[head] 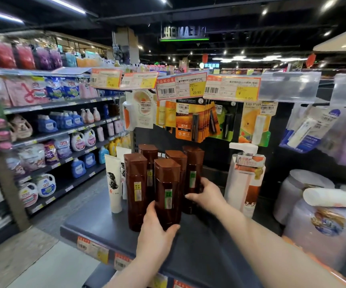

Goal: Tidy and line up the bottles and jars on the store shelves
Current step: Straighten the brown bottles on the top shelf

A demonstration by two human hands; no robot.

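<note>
Supermarket aisle under a dark ceiling with rows of lamps. On the left side run long shelves with detergent jugs [78, 140] and refill bags, somewhat blurred. Directly ahead is a dark grey shelf [97, 231] at the end of a rack, with orange price labels [93, 247] along its front edge. Above it, lip balm cards [190, 125] hang on hooks under a row of price tags [180, 87].

Five brown bottles with brown caps stand upright on this shelf in a tight group. The left hand [157, 231] grips the front brown bottle [167, 183] near its base, with the thumb curled round the right side and the fingers round the left side. The right hand [206, 194] holds the right brown bottle [193, 169] at its lower part, with the fingers wrapped on its right side and the thumb in front. The left brown bottle [135, 188] stands just beside the front one. Two rear brown bottles [149, 154] stand behind and are partly hidden.

Left of the group, a white tube [114, 183] stands upright, just beside the left brown bottle. To the right of the group stands a white pump bottle [245, 179] with an orange paper collar. Further right are grey tubs [301, 190], and a white pack [332, 197] lies across the top of them.
</note>
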